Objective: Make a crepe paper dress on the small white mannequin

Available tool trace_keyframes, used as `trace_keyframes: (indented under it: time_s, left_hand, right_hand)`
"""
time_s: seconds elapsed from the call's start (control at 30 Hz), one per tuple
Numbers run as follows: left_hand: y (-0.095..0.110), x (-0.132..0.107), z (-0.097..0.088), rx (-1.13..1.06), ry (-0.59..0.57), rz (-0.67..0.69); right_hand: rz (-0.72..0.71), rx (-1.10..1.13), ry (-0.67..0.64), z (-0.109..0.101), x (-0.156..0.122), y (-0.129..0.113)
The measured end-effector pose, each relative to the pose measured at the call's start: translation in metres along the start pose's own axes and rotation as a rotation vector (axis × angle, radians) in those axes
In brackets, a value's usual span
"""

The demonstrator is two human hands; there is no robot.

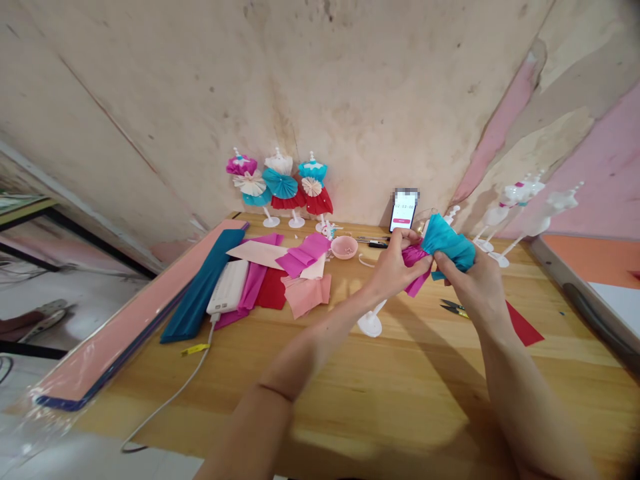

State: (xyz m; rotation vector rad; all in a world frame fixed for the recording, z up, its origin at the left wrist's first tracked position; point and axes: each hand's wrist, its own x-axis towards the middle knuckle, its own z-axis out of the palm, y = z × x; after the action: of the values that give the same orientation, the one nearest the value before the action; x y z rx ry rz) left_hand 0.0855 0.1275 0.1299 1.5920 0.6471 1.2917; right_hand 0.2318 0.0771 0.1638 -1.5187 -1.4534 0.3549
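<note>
Head view: tilted white miniature dress form on a stand (370,325), held between a person's two hands over a pale wooden counter (380,400). Thumb and fingers of the left hand (394,265) are closed on a gathered magenta crinkled-paper piece (417,280) near its meeting with a turquoise crinkled-paper piece (449,241); the right hand (477,275) grips the turquoise piece, its thumb on the near side. Whether the round foot of the stand touches the counter cannot be told. Near the right hand lie small dark-bladed snips with yellow (454,308) and a flat red paper piece (523,325). Beyond the hands, a phone with a lit screen (404,210) leans against the wall (350,100), and a shallow pink bowl (344,249) stands to its left. Farther left, a white power bank with a cable (229,287) rests between a long folded teal paper sheet (203,293) and overlapping magenta, red and pale pink paper pieces (305,253). Behind these, three miniature dress forms in coloured paper (283,183) stand in a row.
</note>
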Motion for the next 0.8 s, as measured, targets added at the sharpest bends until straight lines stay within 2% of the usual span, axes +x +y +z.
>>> trace_keyframes:
  time_s: [0.13, 0.33, 0.47, 0.8]
  left_hand:
    - [0.0003, 0.0009, 0.0005, -0.090, 0.015, -0.049]
    - [-0.0001, -0.0005, 0.0028, -0.374, -0.018, -0.231]
    - [-0.0033, -0.0022, 0.0060, -0.476, -0.001, -0.268]
    - [-0.0057, -0.0018, 0.0101, -0.463, 0.005, -0.290]
  right_hand:
    - [-0.004, -0.010, -0.003, 0.0009, -0.0019, -0.0004]
    - [-0.010, -0.012, 0.009, 0.0025, -0.0047, -0.0001]
    - [-0.042, -0.079, 0.036, 0.0041, -0.0060, 0.0019]
    - [-0.080, -0.270, 0.080, 0.0068, -0.0074, -0.0035]
